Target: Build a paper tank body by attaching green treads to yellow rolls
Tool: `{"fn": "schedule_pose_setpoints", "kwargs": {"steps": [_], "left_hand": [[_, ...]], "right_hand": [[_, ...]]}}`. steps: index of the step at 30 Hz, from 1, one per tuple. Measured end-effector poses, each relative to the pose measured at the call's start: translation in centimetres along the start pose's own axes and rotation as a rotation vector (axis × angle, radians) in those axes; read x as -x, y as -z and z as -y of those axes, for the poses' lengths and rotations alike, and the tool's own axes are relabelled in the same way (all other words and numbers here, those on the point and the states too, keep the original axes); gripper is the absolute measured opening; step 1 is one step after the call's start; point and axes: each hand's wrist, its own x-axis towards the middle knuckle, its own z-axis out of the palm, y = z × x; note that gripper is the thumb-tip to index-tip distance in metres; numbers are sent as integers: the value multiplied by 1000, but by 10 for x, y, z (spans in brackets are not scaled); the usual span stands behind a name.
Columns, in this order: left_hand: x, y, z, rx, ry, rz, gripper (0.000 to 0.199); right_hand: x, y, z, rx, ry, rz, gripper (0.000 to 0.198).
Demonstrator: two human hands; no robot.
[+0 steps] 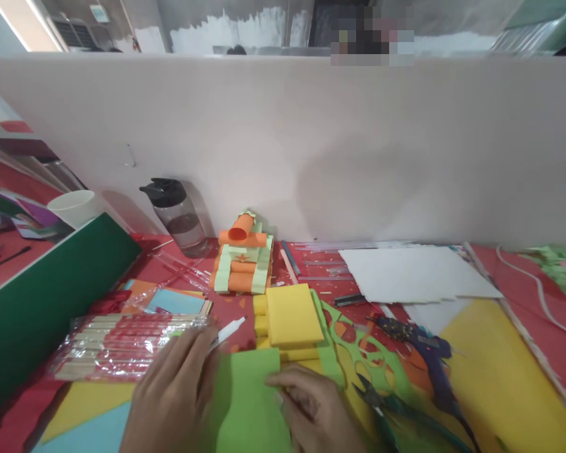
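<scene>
My left hand (177, 384) is closed, its fingers curled together beside the left edge of a green sheet of paper (252, 402). A white marker (230, 329) shows right at its fingertips; whether the fingers grip it is hidden. On the sheet's right side, my right hand (318, 409) pinches the paper between thumb and index finger. Just beyond lies a yellow paper block (295, 314) set on yellow rolls, with a green strip (329, 352) along its right side. Behind it stands a model of orange paper rolls (240, 281) with pale green bands and an orange star.
Wooden sticks in clear wrap (117, 346) lie left, before a dark green board (51, 308). A water bottle (182, 220) stands at the back. Pliers (382, 402), a glue gun (429, 358), cut-out green paper (372, 352) and white sheets (415, 274) are at right.
</scene>
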Motion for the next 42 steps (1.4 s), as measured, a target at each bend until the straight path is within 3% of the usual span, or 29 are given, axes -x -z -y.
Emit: {"fn": "schedule_pose_setpoints", "kwargs": {"steps": [2,6,11,14,17,20,27,35,42], "left_hand": [[1,5,-2,35,-71,19,36],[2,17,-7,108,-179,205,40],[3,29,-22,121,-40,560,28],[3,30,-35,99,8,680,25],[5,30,-44,117,0,683,28],[7,30,-49,145,-21,642,33],[16,23,-44,222,-69,568,40],[15,12,-53,278,-15,646,38],[19,5,-53,325,7,652,42]], "right_hand": [[2,-1,4,-23,-27,-29,34],[4,-2,12,-25,-87,-45,41],[7,-8,13,-102,-52,-87,40],[10,-12,13,-134,20,-156,29],[11,-13,13,-237,138,-190,36],[11,-10,14,-287,177,-104,52],[14,-8,17,-291,192,11,33],[12,-8,13,-210,156,-105,12],[9,-5,14,-62,170,-129,34]]}}
